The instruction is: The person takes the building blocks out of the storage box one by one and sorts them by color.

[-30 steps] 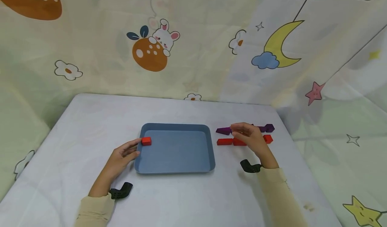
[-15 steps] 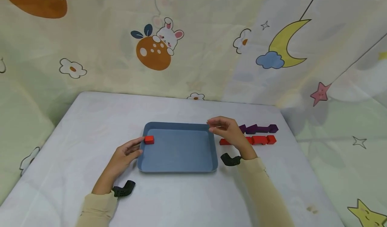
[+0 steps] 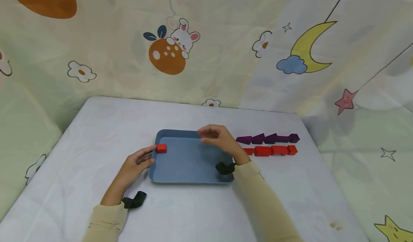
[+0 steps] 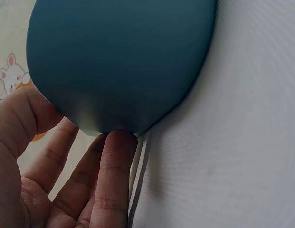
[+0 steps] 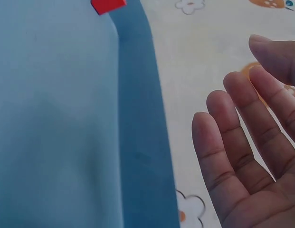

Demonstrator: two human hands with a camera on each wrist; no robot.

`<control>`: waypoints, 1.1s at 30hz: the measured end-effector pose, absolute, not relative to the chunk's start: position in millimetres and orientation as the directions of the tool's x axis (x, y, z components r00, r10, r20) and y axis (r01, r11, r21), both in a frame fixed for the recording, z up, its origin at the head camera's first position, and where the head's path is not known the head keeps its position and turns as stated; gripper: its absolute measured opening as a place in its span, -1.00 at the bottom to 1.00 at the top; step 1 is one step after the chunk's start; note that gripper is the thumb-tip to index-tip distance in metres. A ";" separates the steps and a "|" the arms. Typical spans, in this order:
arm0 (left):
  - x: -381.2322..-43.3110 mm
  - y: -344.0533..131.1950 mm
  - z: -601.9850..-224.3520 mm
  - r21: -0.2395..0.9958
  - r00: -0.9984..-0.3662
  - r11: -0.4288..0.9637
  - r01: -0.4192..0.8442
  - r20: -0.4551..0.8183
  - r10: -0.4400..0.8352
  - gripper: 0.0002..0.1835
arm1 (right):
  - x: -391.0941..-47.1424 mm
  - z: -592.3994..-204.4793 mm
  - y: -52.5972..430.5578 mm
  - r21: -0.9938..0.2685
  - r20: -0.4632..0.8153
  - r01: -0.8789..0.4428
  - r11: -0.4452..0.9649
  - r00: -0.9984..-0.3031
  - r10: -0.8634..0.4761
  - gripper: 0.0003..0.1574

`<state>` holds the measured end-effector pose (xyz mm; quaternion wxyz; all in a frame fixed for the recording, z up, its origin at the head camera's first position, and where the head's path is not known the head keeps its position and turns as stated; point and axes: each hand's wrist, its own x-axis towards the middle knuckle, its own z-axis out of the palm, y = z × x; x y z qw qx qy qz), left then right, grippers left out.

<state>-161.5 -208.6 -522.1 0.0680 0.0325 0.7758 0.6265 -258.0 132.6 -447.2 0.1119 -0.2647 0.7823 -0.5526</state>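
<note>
At the left side of the blue tray (image 3: 190, 179), my left hand (image 3: 135, 165) rests its fingertips against the rim and outer wall, fingers fairly straight. The left wrist view shows those fingertips (image 4: 119, 142) touching the tray's outer wall (image 4: 123, 61). A small red block (image 3: 161, 148) lies in the tray by the left rim, close to my index fingertip. My right hand (image 3: 221, 138) hovers over the tray's far right part, its fingers loosely bent. In the right wrist view, that hand's palm and spread fingers (image 5: 242, 152) hold nothing.
Right of the tray, a row of purple blocks (image 3: 258, 138) lies behind a row of red blocks (image 3: 262, 151), the red row's left end near my right forearm. A white cloth covers the table (image 3: 180, 213). A printed curtain (image 3: 226, 55) hangs behind it.
My right hand has moved left from above the block rows to over the tray, uncovering the blocks. My left hand stays at the tray's left edge. The head view has shifted slightly.
</note>
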 end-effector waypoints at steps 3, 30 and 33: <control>-161.2 -207.6 -521.0 0.977 -0.988 0.210 -0.032 -0.062 0.141 -0.41 | -261.7 -453.7 122.1 -0.926 0.119 -0.297 0.234 -0.817 -0.564 -0.62; -159.6 -206.4 -517.3 0.980 -0.987 0.189 -0.056 -0.083 0.140 -0.41 | -267.9 -486.8 25.4 -0.911 -0.063 -0.219 0.349 -0.764 -0.643 -0.56; -159.4 -207.4 -517.6 0.981 -0.987 0.189 -0.046 -0.074 0.141 -0.41 | -267.0 -486.6 14.9 -0.893 -0.090 -0.212 0.398 -0.780 -0.619 -0.55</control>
